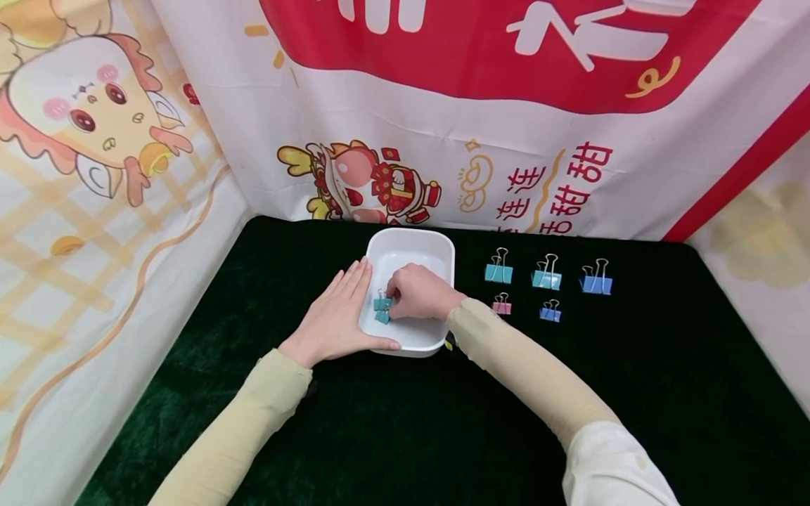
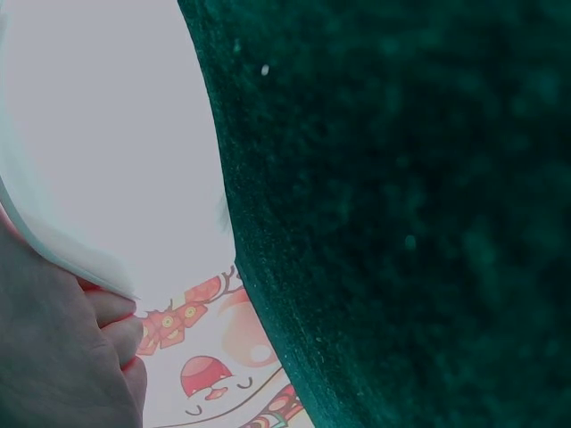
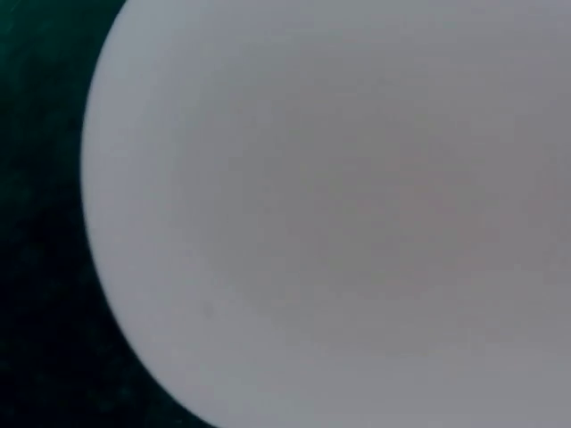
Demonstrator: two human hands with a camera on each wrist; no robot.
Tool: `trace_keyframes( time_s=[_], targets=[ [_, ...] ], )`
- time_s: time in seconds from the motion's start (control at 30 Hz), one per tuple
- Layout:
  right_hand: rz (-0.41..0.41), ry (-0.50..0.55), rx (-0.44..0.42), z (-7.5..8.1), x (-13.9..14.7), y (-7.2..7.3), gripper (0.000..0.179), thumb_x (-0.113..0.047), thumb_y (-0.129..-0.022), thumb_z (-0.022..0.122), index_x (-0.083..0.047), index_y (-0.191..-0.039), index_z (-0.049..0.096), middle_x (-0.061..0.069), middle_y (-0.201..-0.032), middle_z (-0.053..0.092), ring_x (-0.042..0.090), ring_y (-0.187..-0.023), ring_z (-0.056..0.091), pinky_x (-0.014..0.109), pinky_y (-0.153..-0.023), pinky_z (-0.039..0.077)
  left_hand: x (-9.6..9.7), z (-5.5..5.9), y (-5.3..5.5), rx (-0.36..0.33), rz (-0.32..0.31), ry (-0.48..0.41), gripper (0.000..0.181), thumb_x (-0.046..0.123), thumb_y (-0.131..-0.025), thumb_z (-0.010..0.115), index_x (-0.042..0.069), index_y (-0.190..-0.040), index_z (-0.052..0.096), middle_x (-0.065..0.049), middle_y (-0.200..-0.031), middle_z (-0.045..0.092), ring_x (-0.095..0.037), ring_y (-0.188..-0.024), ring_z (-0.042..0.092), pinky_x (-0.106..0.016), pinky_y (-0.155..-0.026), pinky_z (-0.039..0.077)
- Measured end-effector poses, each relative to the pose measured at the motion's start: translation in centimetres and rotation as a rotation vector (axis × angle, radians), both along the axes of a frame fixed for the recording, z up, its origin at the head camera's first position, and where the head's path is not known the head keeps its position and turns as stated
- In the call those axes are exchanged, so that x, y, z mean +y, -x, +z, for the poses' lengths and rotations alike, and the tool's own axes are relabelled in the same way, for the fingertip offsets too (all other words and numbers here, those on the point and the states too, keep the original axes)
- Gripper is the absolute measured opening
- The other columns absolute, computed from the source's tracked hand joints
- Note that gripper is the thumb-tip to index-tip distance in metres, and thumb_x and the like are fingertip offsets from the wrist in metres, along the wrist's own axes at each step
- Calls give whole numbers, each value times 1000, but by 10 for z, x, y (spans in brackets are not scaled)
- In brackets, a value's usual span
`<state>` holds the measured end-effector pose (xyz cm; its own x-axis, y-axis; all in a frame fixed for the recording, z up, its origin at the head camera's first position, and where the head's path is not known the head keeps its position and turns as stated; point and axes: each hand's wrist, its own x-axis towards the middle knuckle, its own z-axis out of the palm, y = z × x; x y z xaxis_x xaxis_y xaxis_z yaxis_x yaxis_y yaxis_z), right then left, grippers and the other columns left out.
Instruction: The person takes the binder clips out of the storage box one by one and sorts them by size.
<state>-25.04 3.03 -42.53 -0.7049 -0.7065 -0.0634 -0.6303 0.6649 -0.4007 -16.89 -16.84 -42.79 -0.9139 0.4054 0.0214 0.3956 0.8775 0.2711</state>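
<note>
On the dark-green velvety tabletop (image 1: pixel 405 429), a white rectangular tray (image 1: pixel 414 336) runs lengthwise near to far, the left hand (image 1: pixel 337 318) straight-fingered against its left side, the right hand (image 1: pixel 420 292) curled inside by small teal binder clips (image 1: pixel 382 305), any grip hidden.

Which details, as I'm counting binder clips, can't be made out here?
Head: right hand hides its contact with the teal binder clips.
Head: white tray, floor covered beneath that hand.
Head: white lettering, cut by the top edge.
Left wrist: left hand, cut by left and bottom edges.
Right wrist: pale shape, blurred, probably the tray.
</note>
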Motion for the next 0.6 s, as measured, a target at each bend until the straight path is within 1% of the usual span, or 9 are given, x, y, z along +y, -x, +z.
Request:
trace_keyframes(
  time_s=[0.13, 0.27, 0.33, 0.43, 0.6],
  targets=[
    [-8, 25, 16, 2, 2, 0, 20, -28, -81, 84, -15, -96, 81, -12, -82, 71, 4, -78, 62, 25, -80, 52, 0, 0, 0, 0, -2, 2, 138, 93, -69, 57, 9, -164, 4, -3, -170, -1, -17, -154, -2, -37, -123, -1],
    [-18, 68, 13, 7, 6, -1, 19, -27, -82, 83, -14, -96, 81, -10, -84, 72, 4, -78, 63, 25, -79, 53, 1, 0, 1, 5, -4, 5, 138, 93, -69, 57, 10, -164, 3, -3, -170, -1, -17, -154, -2, -37, -123, -1],
    [-33, 84, 16, 11, 10, -2, 20, -27, -83, 83, -14, -98, 81, -8, -87, 74, 4, -80, 63, 25, -80, 53, 1, 1, 1, 6, -3, 5, 137, 93, -69, 57, 10, -164, 2, -4, -170, -1, -17, -154, -2, -37, -123, -1],
    [-58, 118, 23, 18, 17, -3, 22, -26, -83, 84, -13, -101, 81, -5, -92, 75, 6, -84, 64, 25, -81, 54, 1, 1, 1, 8, -4, 12, 139, 96, -68, 54, 11, -164, 2, -3, -170, -1, -17, -154, -2, -37, -123, 0],
    [-89, 203, 33, 29, 34, -4, 22, -22, -83, 85, -11, -102, 81, -2, -95, 75, 10, -87, 66, 26, -80, 56, 0, 1, 0, 10, -9, 17, 140, 99, -66, 50, 10, -164, 3, -3, -170, -1, -17, -154, -1, -39, -123, 1]
  ],
)
